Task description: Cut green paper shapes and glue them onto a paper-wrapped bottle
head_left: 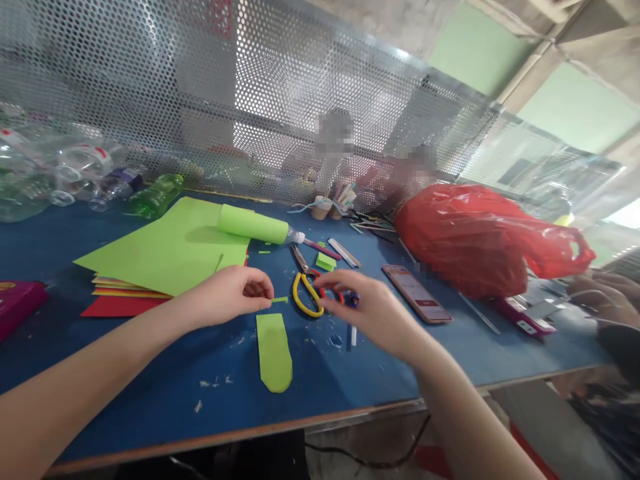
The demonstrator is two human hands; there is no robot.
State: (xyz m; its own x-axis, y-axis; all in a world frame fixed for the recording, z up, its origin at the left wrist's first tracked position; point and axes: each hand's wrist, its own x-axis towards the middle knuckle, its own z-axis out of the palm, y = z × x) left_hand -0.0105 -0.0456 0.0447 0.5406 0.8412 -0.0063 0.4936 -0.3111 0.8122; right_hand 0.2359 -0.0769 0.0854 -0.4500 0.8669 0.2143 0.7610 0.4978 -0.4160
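Observation:
My left hand (235,293) is closed in a pinch on a thin green paper strip (280,300). Just below it, a green paper cutout (274,352) with one rounded end lies flat on the blue table (165,393). My right hand (363,308) hovers over the handles of the yellow and red scissors (298,297), thumb and fingers apart. Whether its fingertips touch the yellow handle, I cannot tell. Behind the scissors lies a bottle wrapped in green paper (255,225), partly on a stack of coloured paper sheets (165,241).
Clear plastic bottles and a green bottle (157,195) stand or lie at the back left. A phone (417,293) and a big red plastic bag (465,240) are to the right. Another person's hand (605,297) shows at the far right. A perforated metal screen (210,87) borders the back.

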